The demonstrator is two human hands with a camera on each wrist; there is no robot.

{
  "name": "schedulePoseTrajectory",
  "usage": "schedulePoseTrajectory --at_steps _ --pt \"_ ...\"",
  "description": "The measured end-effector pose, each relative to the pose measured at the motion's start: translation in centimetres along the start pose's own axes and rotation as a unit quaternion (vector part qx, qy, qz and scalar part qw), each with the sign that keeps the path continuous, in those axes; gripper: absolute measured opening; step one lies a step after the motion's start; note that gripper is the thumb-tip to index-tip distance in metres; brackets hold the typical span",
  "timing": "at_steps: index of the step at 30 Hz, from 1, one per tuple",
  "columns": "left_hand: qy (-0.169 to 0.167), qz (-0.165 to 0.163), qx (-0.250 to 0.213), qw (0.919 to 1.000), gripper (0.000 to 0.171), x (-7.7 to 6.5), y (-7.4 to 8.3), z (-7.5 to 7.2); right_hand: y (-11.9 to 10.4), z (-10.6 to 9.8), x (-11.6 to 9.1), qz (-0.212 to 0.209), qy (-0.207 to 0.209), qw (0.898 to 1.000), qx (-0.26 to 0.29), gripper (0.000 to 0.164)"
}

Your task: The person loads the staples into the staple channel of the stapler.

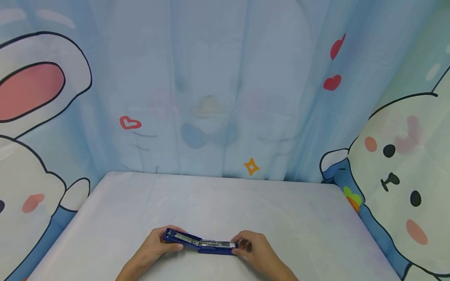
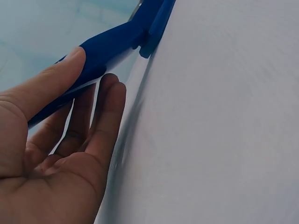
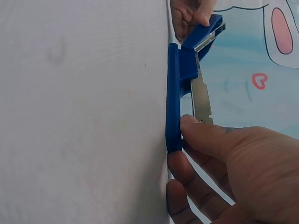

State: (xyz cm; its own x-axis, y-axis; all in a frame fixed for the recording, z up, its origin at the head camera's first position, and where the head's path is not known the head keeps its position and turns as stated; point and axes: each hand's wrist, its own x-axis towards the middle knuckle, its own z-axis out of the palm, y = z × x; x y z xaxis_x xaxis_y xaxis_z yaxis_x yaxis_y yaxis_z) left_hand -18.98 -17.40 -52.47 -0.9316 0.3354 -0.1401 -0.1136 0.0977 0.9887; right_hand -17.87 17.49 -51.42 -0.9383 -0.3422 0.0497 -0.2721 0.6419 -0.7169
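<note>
A blue stapler (image 1: 215, 251) lies opened wide near the front of the white table, its metal staple channel (image 1: 216, 244) exposed. My left hand (image 1: 154, 244) grips the raised top cover at the left, thumb on the near side and fingers behind. At the other end, my right hand (image 1: 258, 249) pinches the stapler's front end between thumb and fingers. In the right wrist view, the blue base (image 3: 173, 102) stands along the tabletop and the metal channel (image 3: 202, 100) is lifted off it. The left wrist view shows the blue cover (image 2: 105, 49) under my left thumb.
The table (image 1: 316, 218) is covered in a white cloth. Behind it hangs a light blue curtain (image 1: 211, 58) with hearts and a star. Cartoon animals are printed on the cloth at the left and right sides.
</note>
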Motion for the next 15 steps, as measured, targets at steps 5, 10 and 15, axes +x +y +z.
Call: schedulePoseTrajectory --at_steps 5,10,15 --pt "0.002 0.025 0.002 0.9997 0.053 -0.3 0.3 0.4 0.0 0.1 0.0 0.004 0.002 1.0 0.0 0.018" --pt "-0.005 0.072 0.022 0.9972 0.048 -0.4 0.6 1.0 0.0 0.1 0.0 0.007 0.004 1.0 0.001 0.018" --pt "-0.002 0.112 0.06 0.9919 0.039 -0.6 0.9 1.5 0.0 0.0 0.0 0.009 0.0 1.0 0.004 0.018"
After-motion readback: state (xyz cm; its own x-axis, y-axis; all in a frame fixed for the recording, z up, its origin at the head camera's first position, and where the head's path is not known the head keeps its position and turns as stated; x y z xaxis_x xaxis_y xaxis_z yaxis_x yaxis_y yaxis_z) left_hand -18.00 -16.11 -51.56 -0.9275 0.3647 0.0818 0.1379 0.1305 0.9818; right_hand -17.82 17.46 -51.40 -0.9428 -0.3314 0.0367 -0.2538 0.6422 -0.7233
